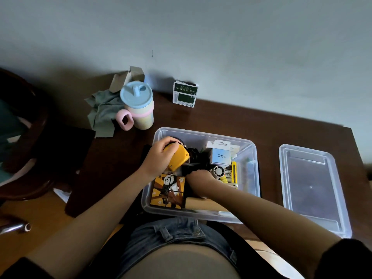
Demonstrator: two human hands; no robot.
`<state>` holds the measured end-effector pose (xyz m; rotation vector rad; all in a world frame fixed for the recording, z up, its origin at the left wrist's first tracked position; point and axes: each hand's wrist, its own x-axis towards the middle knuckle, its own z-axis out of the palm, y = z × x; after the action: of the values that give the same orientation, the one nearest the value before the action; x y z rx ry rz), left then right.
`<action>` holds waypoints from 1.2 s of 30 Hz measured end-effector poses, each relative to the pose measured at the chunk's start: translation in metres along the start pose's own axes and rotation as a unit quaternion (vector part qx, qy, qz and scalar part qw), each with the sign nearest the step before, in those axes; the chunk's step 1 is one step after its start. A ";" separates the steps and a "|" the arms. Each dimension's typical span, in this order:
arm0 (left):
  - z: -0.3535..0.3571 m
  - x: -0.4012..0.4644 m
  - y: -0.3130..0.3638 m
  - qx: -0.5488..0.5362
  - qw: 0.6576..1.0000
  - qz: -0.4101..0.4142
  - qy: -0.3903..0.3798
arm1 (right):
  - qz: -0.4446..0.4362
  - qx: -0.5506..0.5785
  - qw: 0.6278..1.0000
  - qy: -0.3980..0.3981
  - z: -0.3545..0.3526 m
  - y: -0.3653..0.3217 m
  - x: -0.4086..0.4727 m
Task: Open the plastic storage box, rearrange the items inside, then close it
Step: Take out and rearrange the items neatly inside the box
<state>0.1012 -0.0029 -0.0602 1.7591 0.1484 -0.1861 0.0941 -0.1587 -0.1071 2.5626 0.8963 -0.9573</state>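
Observation:
The clear plastic storage box (251,150) stands open on the dark wooden table, and its lid (314,188) lies flat to the right. My left hand (161,158) grips a yellow device (179,157) above the box's left side. My right hand (198,176) reaches down into the middle of the box among dark items; its fingers are hidden. Inside lie a panda picture cube (168,190), a white Q88 carton (221,155), a small round fan (218,171) and a yellow utility knife (234,172).
A pastel cup with a blue lid and pink handle (137,106) stands behind the box, beside a grey cloth (103,113) and an open cardboard carton (125,78). A green and white packet (185,94) stands by the wall. A dark chair (24,125) is at left.

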 end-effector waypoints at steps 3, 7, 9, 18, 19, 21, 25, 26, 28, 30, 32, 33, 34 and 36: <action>0.001 0.000 0.001 -0.009 1.000 -0.001 -0.002 | 0.017 0.032 0.999 -0.013 0.000 -0.002 0.001; 0.001 0.000 0.004 -0.017 1.000 0.001 -0.009 | 0.062 0.068 0.996 -0.014 0.001 -0.009 0.004; 0.002 0.000 0.004 -0.016 1.000 0.003 -0.008 | 0.074 0.089 0.993 -0.012 0.000 -0.010 0.006; 0.001 0.001 0.003 -0.013 1.000 -0.002 -0.011 | 0.072 0.156 0.985 0.010 0.001 -0.012 -0.002; 0.001 0.001 0.003 -0.012 1.000 -0.002 -0.012 | 0.070 0.153 0.986 0.013 0.001 -0.011 -0.003; 0.000 0.000 0.003 -0.010 1.000 -0.005 -0.011 | 0.068 0.139 0.987 0.030 -0.002 -0.011 -0.007; -0.001 0.000 0.003 -0.003 1.000 -0.007 -0.009 | 0.079 0.126 0.984 0.095 -0.010 -0.007 -0.015; -0.001 0.000 0.003 -0.002 1.000 -0.006 -0.010 | 0.087 0.150 0.979 0.107 -0.013 -0.004 -0.018; -0.001 0.000 0.005 0.006 1.000 -0.007 -0.017 | 0.108 0.218 0.962 0.124 -0.021 0.005 -0.025; -0.003 0.001 0.005 0.027 0.999 -0.021 -0.034 | 0.124 0.270 0.943 0.147 -0.026 0.015 -0.031; -0.003 0.003 0.005 0.067 0.994 -0.045 -0.074 | 0.127 0.324 0.921 0.175 -0.028 0.023 -0.036; -0.003 0.005 0.006 0.092 0.988 -0.058 -0.106 | 0.126 0.361 0.905 0.185 -0.029 0.026 -0.039; -0.002 0.007 0.006 0.115 0.980 -0.072 -0.143 | 0.124 0.401 0.887 0.193 -0.029 0.029 -0.042; 0.001 0.009 0.006 0.162 0.961 -0.097 -0.204 | 0.117 0.484 0.842 0.206 -0.030 0.034 -0.046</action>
<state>0.1118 -0.0049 -0.0563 1.9885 -0.0129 -0.7460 0.1032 -0.1929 -0.0526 3.7214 0.0994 -0.9379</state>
